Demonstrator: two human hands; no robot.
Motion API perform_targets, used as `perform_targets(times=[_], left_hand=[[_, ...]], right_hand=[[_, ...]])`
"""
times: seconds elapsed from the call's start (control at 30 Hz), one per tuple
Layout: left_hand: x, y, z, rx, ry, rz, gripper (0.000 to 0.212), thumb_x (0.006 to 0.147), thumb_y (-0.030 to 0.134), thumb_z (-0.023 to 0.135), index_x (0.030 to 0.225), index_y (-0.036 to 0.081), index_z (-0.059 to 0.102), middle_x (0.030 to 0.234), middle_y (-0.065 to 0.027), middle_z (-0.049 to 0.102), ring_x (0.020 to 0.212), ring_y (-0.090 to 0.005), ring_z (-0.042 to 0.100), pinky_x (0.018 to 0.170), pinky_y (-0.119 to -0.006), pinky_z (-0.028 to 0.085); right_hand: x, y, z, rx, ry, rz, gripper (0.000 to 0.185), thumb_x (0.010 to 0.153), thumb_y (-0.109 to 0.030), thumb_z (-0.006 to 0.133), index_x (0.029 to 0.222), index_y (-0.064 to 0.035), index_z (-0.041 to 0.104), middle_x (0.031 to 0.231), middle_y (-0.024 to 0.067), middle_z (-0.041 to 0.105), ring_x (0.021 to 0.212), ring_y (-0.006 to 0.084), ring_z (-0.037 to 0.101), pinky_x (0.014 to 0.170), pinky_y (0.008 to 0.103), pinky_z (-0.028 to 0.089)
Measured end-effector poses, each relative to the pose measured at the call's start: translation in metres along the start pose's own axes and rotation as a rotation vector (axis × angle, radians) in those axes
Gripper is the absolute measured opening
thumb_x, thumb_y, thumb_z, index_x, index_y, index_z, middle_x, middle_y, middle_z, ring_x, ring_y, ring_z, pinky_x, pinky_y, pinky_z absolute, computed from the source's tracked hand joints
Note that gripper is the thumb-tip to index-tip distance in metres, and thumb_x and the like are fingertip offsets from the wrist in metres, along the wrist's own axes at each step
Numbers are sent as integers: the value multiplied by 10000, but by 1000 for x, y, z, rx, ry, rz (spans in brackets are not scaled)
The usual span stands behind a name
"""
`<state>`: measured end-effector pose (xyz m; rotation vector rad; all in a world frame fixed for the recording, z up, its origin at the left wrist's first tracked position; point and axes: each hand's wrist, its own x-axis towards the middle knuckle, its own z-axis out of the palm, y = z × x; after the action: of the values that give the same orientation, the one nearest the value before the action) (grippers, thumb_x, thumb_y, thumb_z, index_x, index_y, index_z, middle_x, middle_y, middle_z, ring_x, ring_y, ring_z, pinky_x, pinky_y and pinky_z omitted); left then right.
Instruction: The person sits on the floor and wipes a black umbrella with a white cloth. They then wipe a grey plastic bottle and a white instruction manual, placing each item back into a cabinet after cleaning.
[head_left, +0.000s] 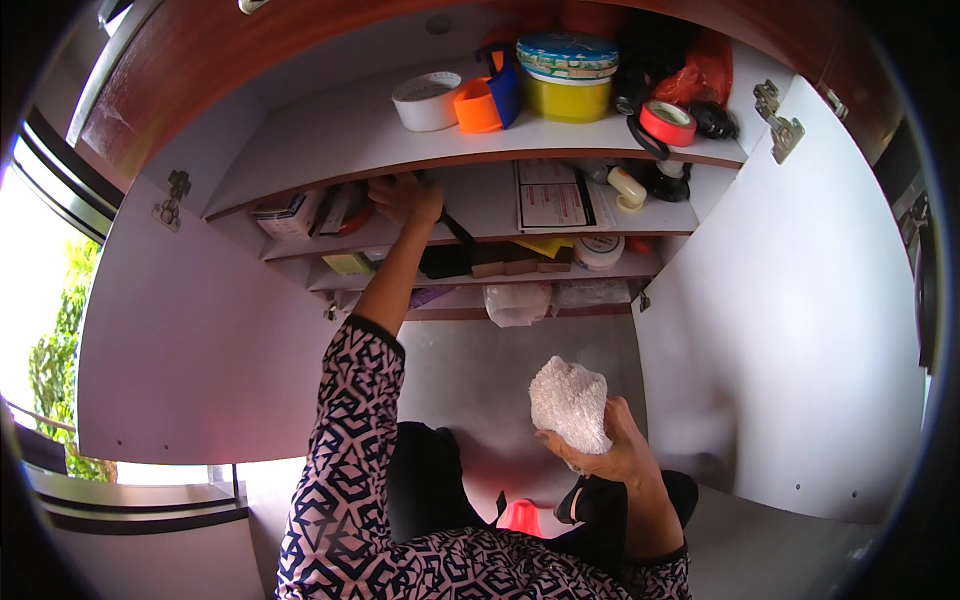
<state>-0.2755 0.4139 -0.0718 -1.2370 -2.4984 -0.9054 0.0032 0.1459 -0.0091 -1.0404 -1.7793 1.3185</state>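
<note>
My left hand (409, 198) reaches onto the second shelf (480, 196) of a cabinet with its doors swung wide. Its fingertips are over dark items at the back, and I cannot tell whether they grip anything. Beside the wrist, a black strap (459, 229) hangs over the shelf's edge. To the left of the fingers stands a small box (289, 216). Right of the hand lie printed papers (553, 199). My right hand (619, 448), held low in front of the cabinet, grips a bunched white terry cloth (568, 401).
White cabinet doors (202, 337) flank me, the right door (787, 315) included. The top shelf holds a white tape roll (427, 101), an orange tape dispenser (478, 105), a yellow tub with a blue lid (568, 88) and a red tape roll (667, 123). Below hangs a clear plastic bag (517, 304).
</note>
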Motion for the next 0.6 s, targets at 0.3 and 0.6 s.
perform_targets(times=[0.3, 0.6], left_hand=[[-35, -32, -65, 46, -404, 1205, 405, 698, 126, 621, 1099, 93, 583, 1079, -107, 580, 1120, -260, 459, 915, -473, 317], [-20, -5, -38, -312, -347, 641, 424, 693, 166, 683, 1087, 78, 554, 883, -137, 633, 921, -309, 591, 775, -452, 448]], right_hand=[[-5, -11, -7, 54, -9, 143, 252, 743, -163, 736, 892, -4, 610, 645, 44, 610, 547, 91, 548, 534, 257, 462], [-12, 16, -1, 132, 44, -7, 315, 730, -161, 754, 960, 8, 622, 844, 80, 673, 755, 119, 624, 701, 276, 500]])
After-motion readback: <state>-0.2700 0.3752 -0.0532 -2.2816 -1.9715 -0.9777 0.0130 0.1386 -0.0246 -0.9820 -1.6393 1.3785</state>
